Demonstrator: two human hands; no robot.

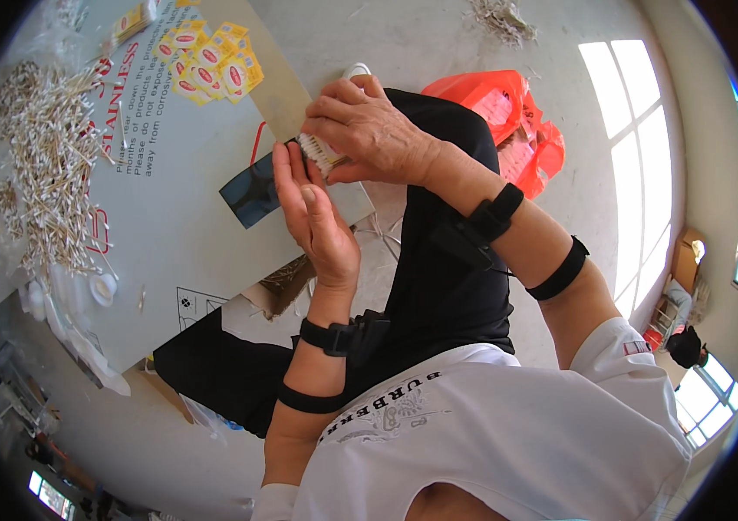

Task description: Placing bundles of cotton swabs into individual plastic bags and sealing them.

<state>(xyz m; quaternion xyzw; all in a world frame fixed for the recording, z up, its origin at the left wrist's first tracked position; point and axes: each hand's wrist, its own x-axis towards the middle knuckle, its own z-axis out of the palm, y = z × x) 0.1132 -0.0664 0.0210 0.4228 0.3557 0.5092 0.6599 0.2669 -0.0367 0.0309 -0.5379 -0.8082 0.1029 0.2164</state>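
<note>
My right hand (378,130) is closed round a bundle of cotton swabs (320,156), whose white tips show in a tight row. Just beside it, my left hand (326,227) is held up with the fingers stretched out and the palm turned toward the bundle. The left fingers come right up to the swab tips; whether they press on them I cannot tell. Both hands are over the near edge of a grey table (182,243). On the table next to my left hand lies a dark, shiny rectangular piece (252,191).
A large heap of loose swabs (48,165) covers the table's left side. Yellow and white printed cards (208,65) lie farther off, near a small yellow-and-white pack (133,23). Below the table edge is a cardboard box (286,291). A red plastic bag (538,143) rests beyond my leg.
</note>
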